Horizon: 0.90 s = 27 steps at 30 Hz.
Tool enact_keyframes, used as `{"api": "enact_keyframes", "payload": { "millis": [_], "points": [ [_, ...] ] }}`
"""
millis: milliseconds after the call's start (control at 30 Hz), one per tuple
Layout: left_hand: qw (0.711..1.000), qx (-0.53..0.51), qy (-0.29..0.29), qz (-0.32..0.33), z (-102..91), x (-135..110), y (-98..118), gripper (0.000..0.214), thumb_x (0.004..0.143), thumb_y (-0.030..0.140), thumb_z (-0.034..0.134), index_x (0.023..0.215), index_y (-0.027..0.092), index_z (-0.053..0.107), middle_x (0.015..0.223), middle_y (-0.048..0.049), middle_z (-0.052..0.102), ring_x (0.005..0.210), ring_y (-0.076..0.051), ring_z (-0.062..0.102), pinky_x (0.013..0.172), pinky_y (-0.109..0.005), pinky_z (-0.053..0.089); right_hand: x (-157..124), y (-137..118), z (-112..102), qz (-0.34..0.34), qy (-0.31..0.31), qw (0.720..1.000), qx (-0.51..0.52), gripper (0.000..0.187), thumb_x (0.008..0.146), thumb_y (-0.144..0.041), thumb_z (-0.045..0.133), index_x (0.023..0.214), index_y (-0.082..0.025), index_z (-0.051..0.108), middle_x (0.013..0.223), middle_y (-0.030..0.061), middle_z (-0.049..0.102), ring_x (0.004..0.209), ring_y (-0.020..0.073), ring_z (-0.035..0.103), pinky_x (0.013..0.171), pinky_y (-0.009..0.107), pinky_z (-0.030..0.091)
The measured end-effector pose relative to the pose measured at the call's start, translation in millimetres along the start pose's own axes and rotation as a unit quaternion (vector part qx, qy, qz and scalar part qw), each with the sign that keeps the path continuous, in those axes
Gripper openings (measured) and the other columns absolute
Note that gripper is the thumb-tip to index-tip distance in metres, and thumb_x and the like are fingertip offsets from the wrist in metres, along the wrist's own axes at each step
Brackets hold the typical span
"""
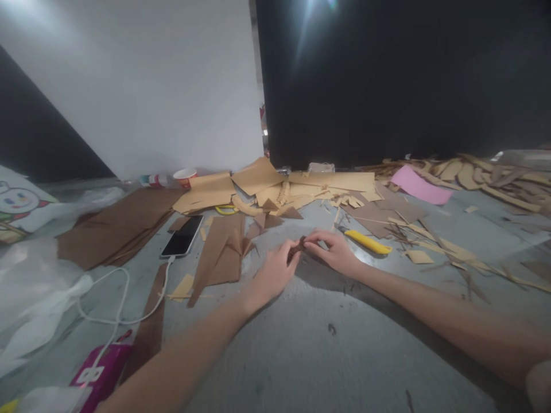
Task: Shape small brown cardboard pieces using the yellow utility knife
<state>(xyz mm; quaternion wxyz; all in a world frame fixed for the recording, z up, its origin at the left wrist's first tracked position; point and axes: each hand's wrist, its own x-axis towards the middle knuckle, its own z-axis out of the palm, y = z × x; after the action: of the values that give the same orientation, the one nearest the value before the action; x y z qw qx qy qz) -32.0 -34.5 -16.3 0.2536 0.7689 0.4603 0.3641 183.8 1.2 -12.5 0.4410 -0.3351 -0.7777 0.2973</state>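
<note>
Between my two hands, just above the grey tabletop, is a small dark brown piece (296, 249) that looks like cardboard or thick paper. My left hand (275, 269) pinches it from the left, thumb and fingers closed round it. On the right, my right hand (330, 250) has its thumb and fingertips closed on the other end. Fingers cover most of the piece, so its full shape is hidden. A yellow utility knife (368, 242) lies right beside my right hand. Brown folded sheets (226, 252) lie to the left of my left hand.
A phone (183, 236) is plugged into a white cable leading to a magenta power bank (101, 367). Brown sheets (116, 223) are stacked at left. Tan scraps, a paper cup (185, 178) and a pink sheet (422, 184) line the back, before white and black panels.
</note>
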Motion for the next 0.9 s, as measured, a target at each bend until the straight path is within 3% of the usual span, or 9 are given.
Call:
{"api": "enact_keyframes", "payload": {
  "millis": [300, 500, 700, 900],
  "points": [
    [0.998, 0.053, -0.028, 0.035, -1.1, -3.1, 5.3, 0.013, 0.108, 0.025, 0.055, 0.120, 0.026, 0.060, 0.127, -0.0036, 0.075, 0.122, -0.020, 0.070, 0.104, -0.034, 0.054, -1.0, 5.9, 4.1, 0.113, -0.020, 0.992, 0.044, 0.041, 0.103, -0.054, 0.059, 0.083, -0.020, 0.071, 0.075, 0.0013, 0.066, 0.069, 0.0165, 0.056, 0.066, 0.029, 0.044],
    [0.998, 0.048, -0.026, 0.033, 0.4, -3.3, 2.8, 0.012, 0.109, 0.026, 0.055, 0.119, 0.026, 0.060, 0.127, -0.0039, 0.075, 0.122, -0.021, 0.070, 0.104, -0.036, 0.054, -3.2, 6.1, 6.1, 0.053, 0.065, 0.996, -0.038, 0.024, 0.100, -0.045, 0.067, 0.092, -0.022, 0.071, 0.074, -0.0010, 0.058, 0.070, 0.0161, 0.053, 0.066, 0.029, 0.043],
    [0.999, 0.032, -0.007, 0.015, 2.8, -1.7, -1.0, 0.014, 0.108, 0.026, 0.055, 0.120, 0.026, 0.062, 0.124, -0.0042, 0.076, 0.118, -0.020, 0.072, 0.100, -0.034, 0.056, -3.8, 1.0, 5.7, 0.011, 0.031, 0.999, -0.024, 0.022, 0.103, -0.041, 0.065, 0.095, -0.023, 0.074, 0.084, 0.0022, 0.067, 0.075, 0.0166, 0.058, 0.070, 0.030, 0.046],
    [0.999, 0.045, -0.008, 0.008, 2.9, -1.6, -1.3, 0.014, 0.107, 0.028, 0.057, 0.121, 0.026, 0.062, 0.126, -0.0049, 0.076, 0.120, -0.021, 0.071, 0.105, -0.037, 0.054, -2.5, 0.0, 4.4, 0.060, -0.028, 0.998, 0.023, 0.035, 0.103, -0.049, 0.063, 0.084, -0.021, 0.071, 0.085, 0.0041, 0.072, 0.080, 0.0186, 0.063, 0.076, 0.031, 0.050]
  ]
}}
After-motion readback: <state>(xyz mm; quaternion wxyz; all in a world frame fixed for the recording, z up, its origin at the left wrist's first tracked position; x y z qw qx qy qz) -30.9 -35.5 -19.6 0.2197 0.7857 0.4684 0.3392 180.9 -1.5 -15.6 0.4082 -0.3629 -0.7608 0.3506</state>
